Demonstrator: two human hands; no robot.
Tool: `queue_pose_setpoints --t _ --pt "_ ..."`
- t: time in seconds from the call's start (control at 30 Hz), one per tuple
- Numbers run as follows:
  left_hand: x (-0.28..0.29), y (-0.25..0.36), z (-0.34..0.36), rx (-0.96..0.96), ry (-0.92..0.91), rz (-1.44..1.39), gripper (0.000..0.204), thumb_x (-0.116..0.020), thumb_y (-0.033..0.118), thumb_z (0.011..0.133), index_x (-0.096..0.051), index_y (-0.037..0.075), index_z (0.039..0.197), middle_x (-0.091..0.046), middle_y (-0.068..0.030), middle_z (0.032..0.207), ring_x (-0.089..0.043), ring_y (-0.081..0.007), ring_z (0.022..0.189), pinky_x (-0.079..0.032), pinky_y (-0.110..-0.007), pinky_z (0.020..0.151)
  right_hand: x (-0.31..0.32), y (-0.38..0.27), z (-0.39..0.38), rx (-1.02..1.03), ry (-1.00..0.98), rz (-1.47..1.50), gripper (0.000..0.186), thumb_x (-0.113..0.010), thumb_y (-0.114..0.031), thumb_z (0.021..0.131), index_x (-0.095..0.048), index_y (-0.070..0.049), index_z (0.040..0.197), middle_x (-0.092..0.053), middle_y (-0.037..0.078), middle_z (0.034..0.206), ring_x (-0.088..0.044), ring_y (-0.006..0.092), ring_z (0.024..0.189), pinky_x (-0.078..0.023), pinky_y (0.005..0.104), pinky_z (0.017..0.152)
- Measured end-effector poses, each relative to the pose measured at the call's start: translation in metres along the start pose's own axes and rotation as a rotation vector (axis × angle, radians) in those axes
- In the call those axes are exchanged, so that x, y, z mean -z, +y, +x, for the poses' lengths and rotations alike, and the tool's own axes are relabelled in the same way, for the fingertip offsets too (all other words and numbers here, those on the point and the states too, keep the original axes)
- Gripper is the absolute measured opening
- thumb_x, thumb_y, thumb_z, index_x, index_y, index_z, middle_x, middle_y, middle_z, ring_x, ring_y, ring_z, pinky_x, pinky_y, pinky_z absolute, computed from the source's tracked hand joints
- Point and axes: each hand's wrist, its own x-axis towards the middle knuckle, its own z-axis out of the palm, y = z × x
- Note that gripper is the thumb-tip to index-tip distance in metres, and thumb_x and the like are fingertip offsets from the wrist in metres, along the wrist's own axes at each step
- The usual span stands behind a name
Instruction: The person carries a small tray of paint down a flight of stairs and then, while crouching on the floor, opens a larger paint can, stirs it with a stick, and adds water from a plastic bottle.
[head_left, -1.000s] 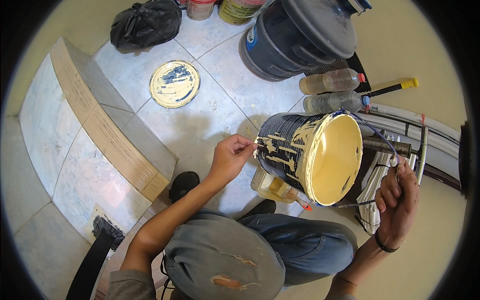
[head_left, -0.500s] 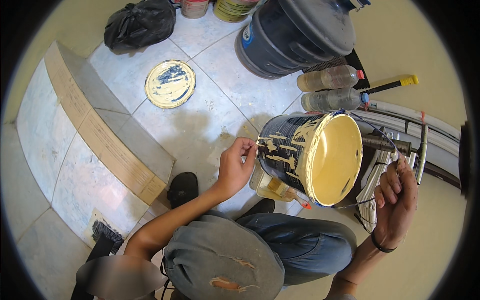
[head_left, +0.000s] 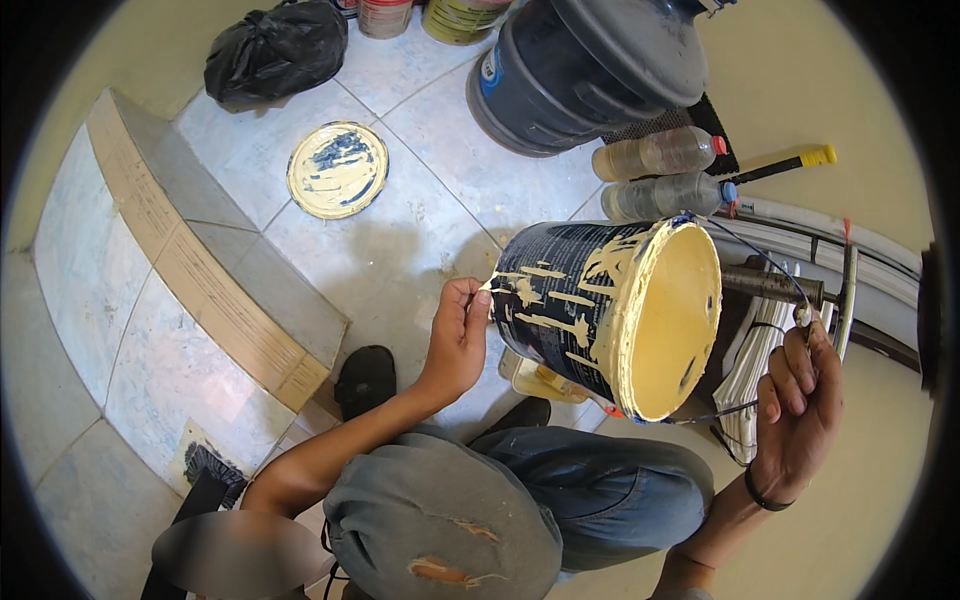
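A dark paint bucket [head_left: 565,305] streaked with dried yellow paint is tilted on its side above the floor, its open mouth facing right and its inside coated yellow. At the right, my right hand [head_left: 800,400] grips the grip of the bucket's thin wire handle [head_left: 752,251], fingers curled. My left hand [head_left: 460,340] is closed in a pinch at the edge of the bucket's base, where a pale yellow bit of paint shows by the fingertips. Partly hidden beneath the bucket is a small pale tray [head_left: 518,376] with a brush, of which little shows.
A paint-smeared round lid [head_left: 338,170] lies on the tiled floor. Beyond are a black plastic bag [head_left: 275,52], a large dark water jug [head_left: 580,80] and two plastic bottles [head_left: 660,197]. A tiled step [head_left: 215,290] edges the left; pipes and a roller tool [head_left: 770,287] lie right.
The bucket has shifted a little left at its base, with my left hand moving left along with it. The brush beneath is now more covered. My right hand still holds the handle.
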Motion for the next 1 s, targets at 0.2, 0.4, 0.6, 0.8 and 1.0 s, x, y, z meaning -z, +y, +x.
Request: queue_pose_setpoints --t 0.2,0.4,0.6,0.8,1.0 --pt "0.004 0.011 -0.001 0.152 0.010 -0.090 0.014 -0.049 0.016 0.111 -0.051 0.006 0.121 -0.064 -0.0014 0.113 -0.061 -0.0048 0.101 -0.053 -0.025 0.088 -0.004 0.001 -0.002 0.010 0.006 0.034 0.034 -0.047 -0.020 0.108 -0.054 0.005 0.129 -0.036 -0.005 0.070 -0.033 0.0007 0.052 -0.042 0.0177 0.040" --pt "0.002 0.006 0.008 0.042 0.007 -0.089 0.022 -0.060 0.005 0.105 -0.054 -0.001 0.125 -0.066 -0.0088 0.115 -0.065 -0.0124 0.106 -0.056 -0.028 0.093 -0.009 0.003 -0.002 0.003 -0.011 -0.003 0.029 -0.048 -0.022 0.107 -0.054 0.002 0.122 -0.037 -0.006 0.070 -0.033 0.0003 0.051 -0.042 0.0179 0.040" --pt "0.000 0.003 0.019 0.076 -0.059 0.063 0.029 -0.066 -0.001 0.099 -0.057 -0.006 0.127 -0.068 -0.0135 0.116 -0.068 -0.0167 0.107 -0.057 -0.029 0.094 -0.017 0.003 -0.003 -0.002 -0.025 -0.115 0.021 -0.049 -0.023 0.107 -0.051 -0.003 0.108 -0.037 -0.006 0.068 -0.033 0.0004 0.049 -0.042 0.0191 0.039" --pt "0.000 0.005 0.025 0.100 -0.140 0.218 0.017 -0.067 -0.002 0.098 -0.064 -0.008 0.113 -0.074 -0.0130 0.105 -0.073 -0.0180 0.097 -0.059 -0.029 0.088 -0.012 0.003 -0.002 -0.001 -0.009 -0.114 0.020 -0.049 -0.022 0.107 -0.050 -0.002 0.106 -0.037 -0.006 0.067 -0.032 0.0006 0.048 -0.042 0.0192 0.037" --pt "0.003 0.006 0.025 -0.057 -0.185 0.485 0.012 -0.066 -0.002 0.098 -0.065 -0.007 0.109 -0.074 -0.0127 0.096 -0.075 -0.0160 0.089 -0.058 -0.027 0.079 -0.009 0.004 -0.003 -0.033 -0.042 -0.120 0.022 -0.050 -0.021 0.107 -0.051 0.000 0.109 -0.037 -0.006 0.065 -0.033 0.0002 0.047 -0.043 0.0186 0.036"
